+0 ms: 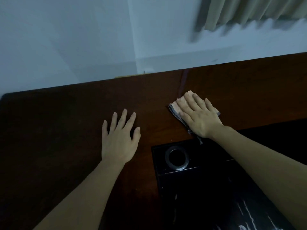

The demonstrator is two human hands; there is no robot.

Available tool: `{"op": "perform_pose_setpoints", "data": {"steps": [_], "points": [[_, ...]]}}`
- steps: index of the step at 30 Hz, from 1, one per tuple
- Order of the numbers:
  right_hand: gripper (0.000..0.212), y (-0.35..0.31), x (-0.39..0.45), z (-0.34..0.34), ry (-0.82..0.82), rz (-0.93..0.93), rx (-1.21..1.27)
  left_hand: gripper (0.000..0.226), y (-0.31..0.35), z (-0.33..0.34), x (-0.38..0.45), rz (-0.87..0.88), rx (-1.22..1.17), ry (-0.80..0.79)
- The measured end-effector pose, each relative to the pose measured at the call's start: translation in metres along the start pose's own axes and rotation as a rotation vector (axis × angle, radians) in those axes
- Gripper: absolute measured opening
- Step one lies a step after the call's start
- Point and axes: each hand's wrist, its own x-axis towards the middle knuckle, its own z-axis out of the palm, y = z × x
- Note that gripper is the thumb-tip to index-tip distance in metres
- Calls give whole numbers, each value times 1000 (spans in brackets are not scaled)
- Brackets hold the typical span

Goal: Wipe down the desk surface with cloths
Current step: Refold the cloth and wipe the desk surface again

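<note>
Black box (207, 188) w/ round ring (177, 158), beige curtain (249, 10) top right, pale wall (66, 39)

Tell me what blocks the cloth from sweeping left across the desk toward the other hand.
Nothing visible does. The right hand presses the cloth flat on the desk; bare wood runs from it to the left hand. The black box sits nearer the person, off that path.

On the desk (58, 130), your right hand (198, 117) lies on the cloth (177, 113), behind the box (199, 180); your left hand (118, 140) rests left of that box.
</note>
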Motion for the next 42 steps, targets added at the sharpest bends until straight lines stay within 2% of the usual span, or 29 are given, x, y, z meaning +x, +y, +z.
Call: {"op": "perform_pose_setpoints", "data": {"steps": [4,8,12,15,19,23,25,29,33,37,42], "points": [[72,-6,-22,7,-29,-53,-72,59,0,1,0,-21,12,12],[62,-6,-84,33,45,-212,-78,55,12,-8,3,-92,-37,1],[58,12,-95,35,6,-327,-59,56,46,-11,1,-108,-74,35],[61,24,-58,21,23,-267,-33,58,76,-5,1,-69,-87,29],[62,37,6,-2,2,-106,-45,60,106,10,9,-126,-88,-26],[63,34,12,-3,-35,-115,-45,63,111,18,8,-140,-28,-43],[69,31,-12,7,-1,-178,-82,62,110,16,9,-141,-25,-43],[59,36,-75,29,40,-365,-68,63,112,18,10,-153,-23,-32],[58,53,-78,31,-7,-480,-88,63,113,20,9,-161,-8,-9],[61,64,-21,12,18,-355,-67,63,112,15,12,-165,-24,-71],[61,59,25,-10,-36,-187,-41,63,113,15,9,-155,-27,-36]]}}
